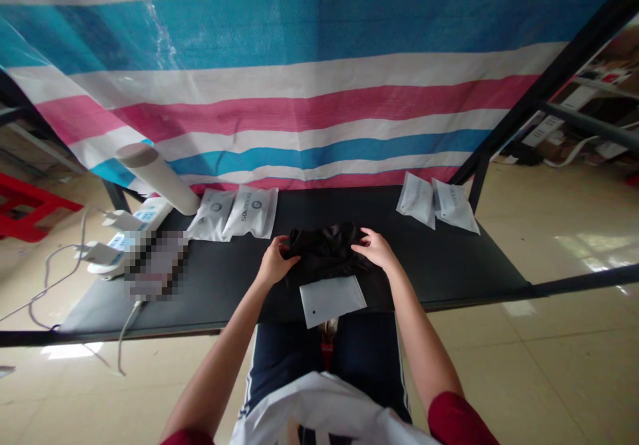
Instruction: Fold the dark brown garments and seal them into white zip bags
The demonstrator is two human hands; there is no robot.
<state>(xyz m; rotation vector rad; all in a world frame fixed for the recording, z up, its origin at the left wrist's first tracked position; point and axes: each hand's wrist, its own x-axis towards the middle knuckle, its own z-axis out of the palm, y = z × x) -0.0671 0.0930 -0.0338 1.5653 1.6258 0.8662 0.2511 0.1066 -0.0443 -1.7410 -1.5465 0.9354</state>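
Note:
A crumpled piece of black fabric [324, 249] lies on the dark tabletop in front of me; its exact kind does not show. My left hand [275, 260] grips its left end between thumb and fingers. At the opposite end, my right hand [374, 249] pinches the fabric the same way. Just below the cloth, a flat frosted plastic bag [333, 300] lies at the table's near edge and overhangs it slightly.
Two filled frosted bags [251, 211] lie at the back left, two more [454, 205] at the back right. On the left are a white bottle [160, 179], a power strip [132, 235] with chargers, and a blurred phone-like device [157, 265] on a cable. A striped sheet [299, 92] hangs behind.

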